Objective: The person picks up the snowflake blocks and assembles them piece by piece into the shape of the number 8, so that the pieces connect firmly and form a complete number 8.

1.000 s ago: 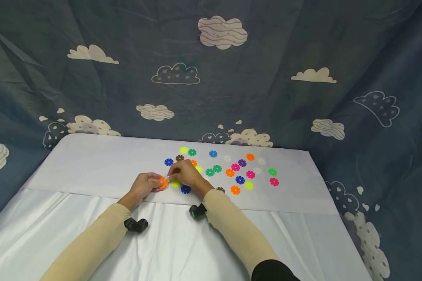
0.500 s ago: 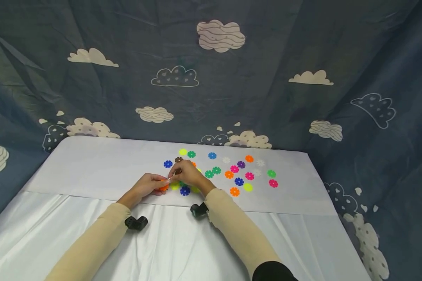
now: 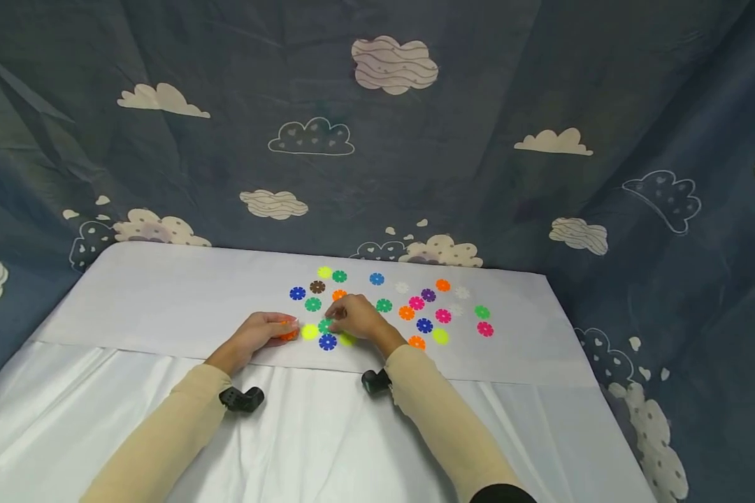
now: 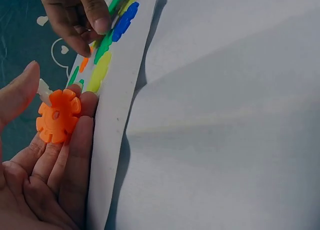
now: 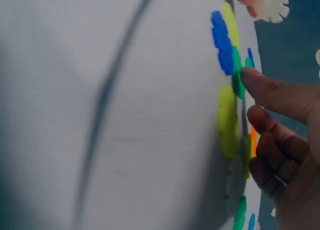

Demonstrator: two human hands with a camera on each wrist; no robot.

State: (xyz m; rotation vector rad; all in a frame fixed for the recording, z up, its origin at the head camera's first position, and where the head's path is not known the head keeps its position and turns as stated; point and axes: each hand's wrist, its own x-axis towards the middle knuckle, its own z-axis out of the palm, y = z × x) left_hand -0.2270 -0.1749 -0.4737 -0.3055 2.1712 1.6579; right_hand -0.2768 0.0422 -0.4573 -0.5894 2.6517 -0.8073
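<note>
My left hand (image 3: pixel 254 334) holds an orange notched plastic disc (image 4: pixel 60 117) with a translucent white notched disc (image 5: pixel 272 8) fitted at an angle into its edge. In the left wrist view the orange disc lies against the curled fingers, the thumb up beside the white one. To the right, my right hand (image 3: pixel 361 318) hovers low over the loose discs, fingers loosely bent with nothing between them. Its thumb tip is right at a green disc (image 3: pixel 324 326). Close by lie a blue disc (image 3: pixel 328 341) and a yellow disc (image 3: pixel 310 332).
Several more notched discs lie scattered to the right on the white table (image 3: pixel 163 300), among them a purple disc (image 3: pixel 428 295), a pink disc (image 3: pixel 485 329) and a light blue disc (image 3: pixel 377 279). A dark curtain (image 3: pixel 453 188) with cloud prints hangs behind the table.
My right hand has drawn away from the left hand, to the right, leaving the white disc on the orange one. Green discs it covered now show. The left hand stays nearly in place.
</note>
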